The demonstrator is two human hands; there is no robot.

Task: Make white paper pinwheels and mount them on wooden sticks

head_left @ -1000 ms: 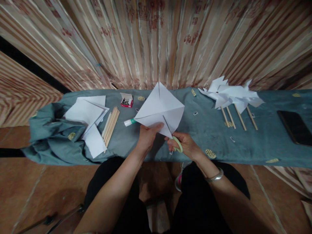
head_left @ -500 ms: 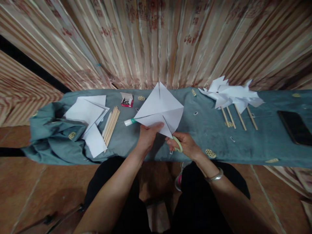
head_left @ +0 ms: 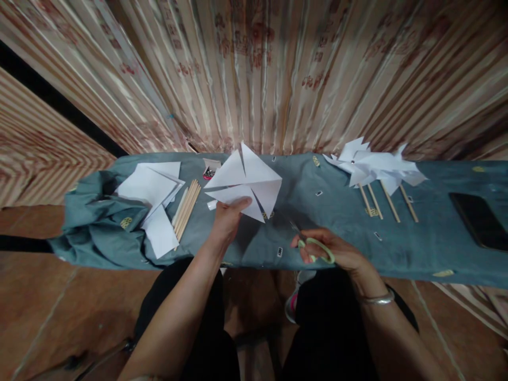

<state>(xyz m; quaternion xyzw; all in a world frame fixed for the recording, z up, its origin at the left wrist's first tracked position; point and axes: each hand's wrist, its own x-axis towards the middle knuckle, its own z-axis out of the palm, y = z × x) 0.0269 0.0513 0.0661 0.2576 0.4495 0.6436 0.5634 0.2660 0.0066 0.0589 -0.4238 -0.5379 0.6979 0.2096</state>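
Observation:
My left hand (head_left: pixel 229 212) pinches a square sheet of white paper (head_left: pixel 260 169) near its lower left edge, thumb on top. Slits run into the sheet from its corners toward the middle. To the right and apart from the paper, my right hand (head_left: pixel 327 246) is closed round a pair of scissors (head_left: pixel 317 247) with pale green handles, its blades pointing up and left. Partly under the paper lies a glue stick (head_left: pixel 212 205), of which only the white end shows. A small box of metal pins (head_left: pixel 210 169) sits behind the paper's left corner, partly covered.
Loose white sheets (head_left: pixel 148 182) and a bundle of wooden sticks (head_left: pixel 187 211) lie at the left on the green cloth (head_left: pixel 341 211). White paper pinwheels (head_left: pixel 381 164) on sticks rest at the right, with a dark phone (head_left: pixel 478 219) beyond. A pleated curtain (head_left: pixel 254 79) hangs behind.
My right hand has drawn the scissors away from the paper, to the right and down. My left hand has shifted the paper left, and the slit at its lower corner now gapes.

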